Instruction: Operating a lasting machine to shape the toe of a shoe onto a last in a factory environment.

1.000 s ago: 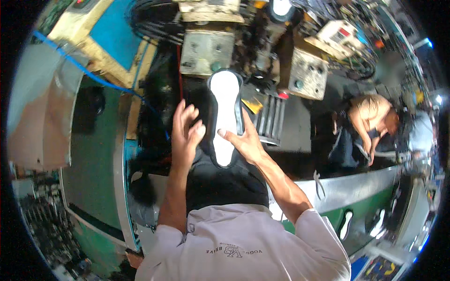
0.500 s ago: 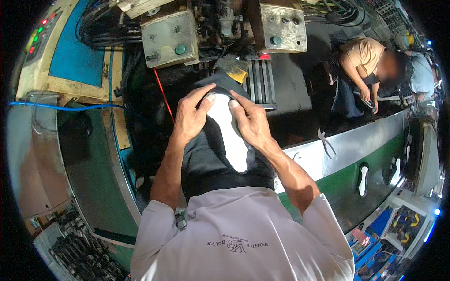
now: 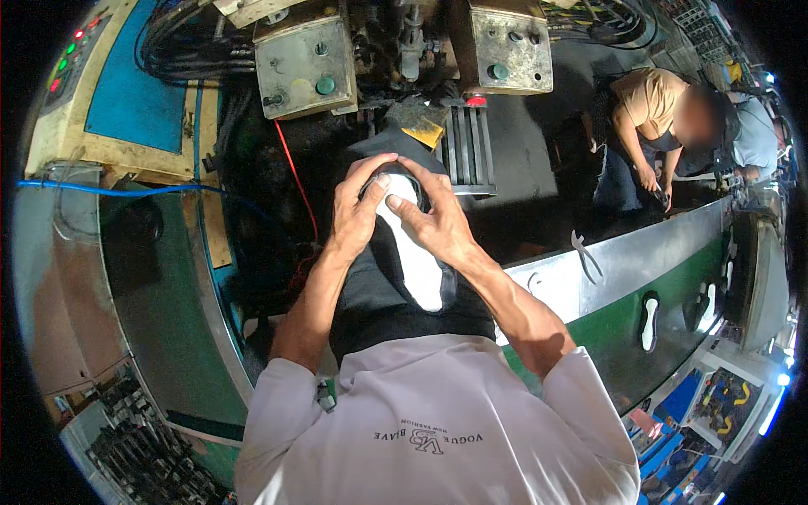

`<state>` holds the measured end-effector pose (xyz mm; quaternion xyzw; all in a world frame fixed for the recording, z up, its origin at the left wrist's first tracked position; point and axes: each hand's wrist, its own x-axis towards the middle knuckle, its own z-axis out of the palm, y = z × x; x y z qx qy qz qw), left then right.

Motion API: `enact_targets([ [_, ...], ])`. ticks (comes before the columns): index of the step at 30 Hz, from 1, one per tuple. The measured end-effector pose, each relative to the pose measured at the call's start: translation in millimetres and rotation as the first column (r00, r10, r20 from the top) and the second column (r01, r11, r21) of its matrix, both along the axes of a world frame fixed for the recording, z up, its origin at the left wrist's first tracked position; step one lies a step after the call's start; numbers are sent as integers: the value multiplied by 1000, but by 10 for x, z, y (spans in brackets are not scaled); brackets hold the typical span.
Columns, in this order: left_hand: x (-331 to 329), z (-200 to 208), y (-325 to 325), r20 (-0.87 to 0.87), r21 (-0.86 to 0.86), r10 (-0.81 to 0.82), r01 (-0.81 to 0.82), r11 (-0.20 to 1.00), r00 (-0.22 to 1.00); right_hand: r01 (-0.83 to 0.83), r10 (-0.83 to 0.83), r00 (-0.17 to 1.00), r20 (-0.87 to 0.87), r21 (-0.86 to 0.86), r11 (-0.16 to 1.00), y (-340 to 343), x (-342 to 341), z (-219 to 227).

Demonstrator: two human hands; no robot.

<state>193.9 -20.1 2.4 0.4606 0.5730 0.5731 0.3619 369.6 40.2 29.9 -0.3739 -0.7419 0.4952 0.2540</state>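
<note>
A black shoe upper (image 3: 412,261) with a white sole-shaped insole board facing up lies lengthwise over my lap, its wider end away from me. My left hand (image 3: 358,206) wraps the left side of that far end, thumb on the edge of the white face. From the right, my right hand (image 3: 436,215) grips the same end, its thumb pressed on the white surface. The fingertips of both hands meet around the far rim. The underside of the upper is hidden against my dark clothing.
Ahead stands a machine with two control boxes (image 3: 303,71) and a slotted metal bracket (image 3: 468,151). Right of me, pliers (image 3: 587,256) lie on the metal ledge beside a green conveyor belt (image 3: 606,349) carrying more shoe uppers (image 3: 649,321). A co-worker (image 3: 644,126) bends over beyond it.
My right thumb has moved left and inward across the white face. My fingers have closed farther round the far end, the fingertips now meeting. The co-worker's hands have shifted slightly.
</note>
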Motion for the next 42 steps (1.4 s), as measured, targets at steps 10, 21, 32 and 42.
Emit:
enact_targets([
  [10,101,-156,133,-59,49,102,-99,994,993,37,-39,998,-56,-38,999,81,-9,-194],
  [21,404,-397,-50,905,77,-129,141,987,406,-257,-242,846,-475,-761,595,187,332,-335],
  [32,615,-470,52,278,-114,39,-7,993,960,84,-85,996,5,-224,971,168,306,-430],
  [42,454,-620,343,320,-363,346,-223,905,882,-290,56,839,541,358,887,-764,717,46],
])
